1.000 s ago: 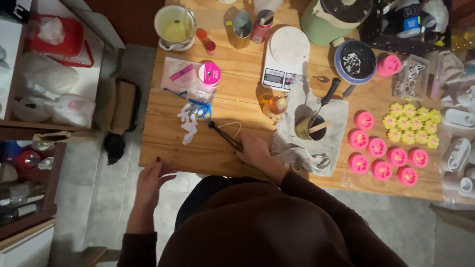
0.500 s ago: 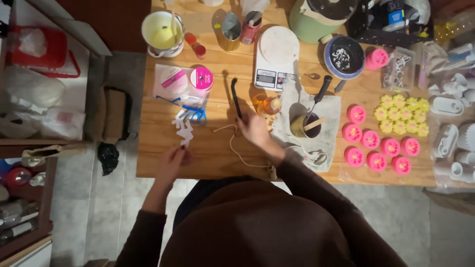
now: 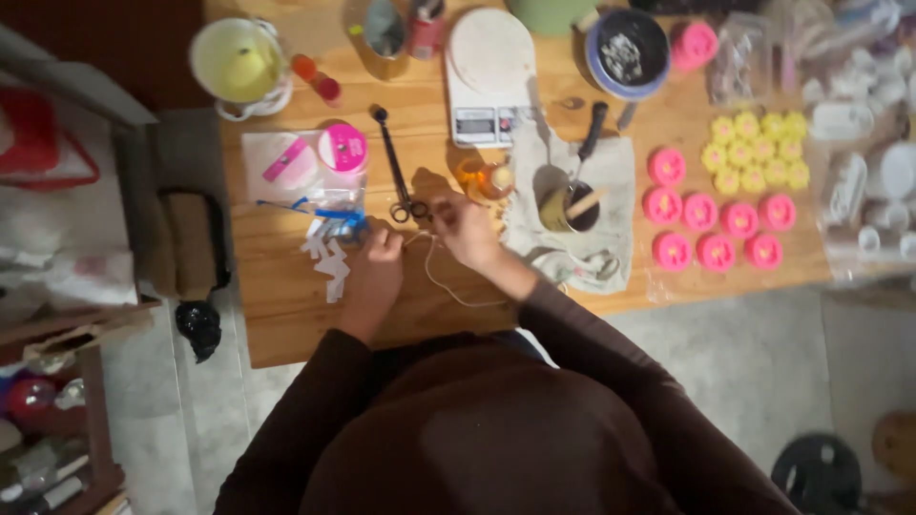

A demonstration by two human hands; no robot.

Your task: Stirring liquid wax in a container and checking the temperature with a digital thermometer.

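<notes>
Two hands meet over a wooden table (image 3: pixel 286 315), seen from above the person's head. Right hand (image 3: pixel 463 227) is closed on the loop handles of long black scissors (image 3: pixel 394 167), which lie on the wood w/ the tip pointing away from the person. Left hand (image 3: pixel 377 267) sits just beside it, fingers curled narrow and pinched together at a thin white string (image 3: pixel 434 277); the string curves back toward the table's near edge betw. the two forearms. Can't tell exactly how the left fingertips grip it.

Just left of the left hand: small white paper strips (image 3: pixel 329 257) and blue-handled scissors (image 3: pixel 329 217) on a clear bag. Past those, a pink round lid (image 3: pixel 343 147). Right of the right hand: an amber glass jar (image 3: pixel 482 179), then a grey cloth (image 3: pixel 592 219) w/ a metal cup (image 3: pixel 563 208) on it. Far side: a white kitchen scale (image 3: pixel 489 76) and a pale yellow cup (image 3: pixel 239 62). Far right: pink round moulds (image 3: pixel 716 215) near small yellow flower shapes (image 3: pixel 754 153).
</notes>
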